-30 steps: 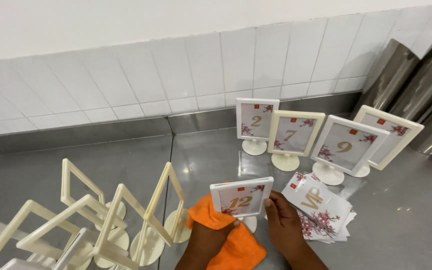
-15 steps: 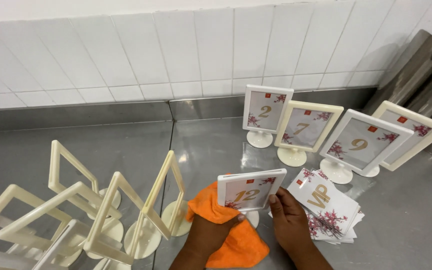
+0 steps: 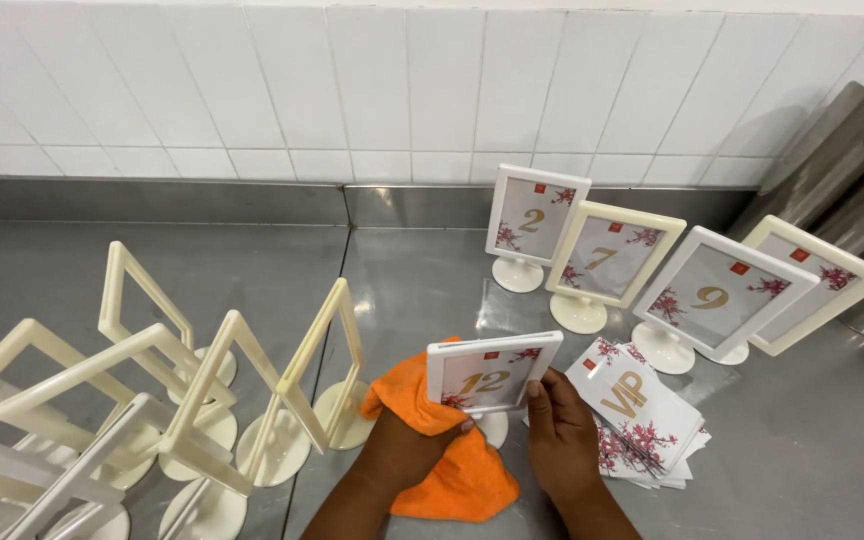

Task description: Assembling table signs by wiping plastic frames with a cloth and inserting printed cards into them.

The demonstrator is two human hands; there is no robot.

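Both hands grip a white sign frame point(image 3: 492, 372) holding a numbered card: left hand point(image 3: 414, 448), fingers curled, presses an orange cloth point(image 3: 452, 480) at its 7 o'clock; right hand point(image 3: 559, 435) pinches its 5 o'clock edge. Loose cards point(image 3: 642, 410) lie at 3 o'clock on the desk point(image 3: 802, 450)

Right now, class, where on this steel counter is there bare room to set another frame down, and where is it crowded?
Free: the counter behind the empty frames up to the wall, the strip between cloth and back row of filled frames, and the front right corner beyond the cards. Crowded: front left, and around both hands at the held frame.
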